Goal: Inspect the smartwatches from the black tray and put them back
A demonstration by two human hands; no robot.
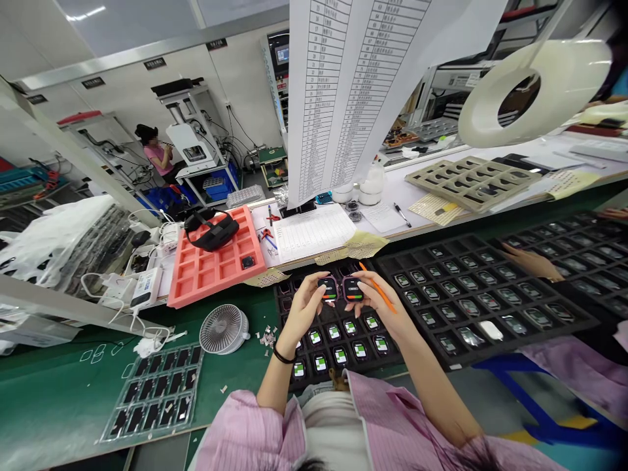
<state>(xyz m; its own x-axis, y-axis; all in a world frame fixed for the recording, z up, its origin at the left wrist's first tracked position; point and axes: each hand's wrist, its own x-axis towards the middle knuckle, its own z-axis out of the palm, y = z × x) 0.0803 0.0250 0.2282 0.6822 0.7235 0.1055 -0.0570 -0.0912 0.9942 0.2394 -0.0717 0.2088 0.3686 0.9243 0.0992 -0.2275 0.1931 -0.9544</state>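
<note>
My left hand (308, 297) is closed on a square smartwatch case (330, 288), its screen lit with coloured bars. A second smartwatch case (352, 289), with a similar lit screen, is pinched in my right hand (379, 302). An orange pen-like stick (380, 291) also lies across the right hand's fingers. Both cases face up side by side, above a black tray (284, 340). Several strapless watches (340, 355) with green-and-white screens sit in that tray's pockets. My hands partly cover its far rows.
To the right, a larger black tray (456, 343) holds several watches, and a co-worker's hand (532, 261) rests over it. A pink compartment tray (196, 278), small fan (224, 329) and clear blister tray (110, 418) are leftward. Printed sheets (318, 131) hang ahead.
</note>
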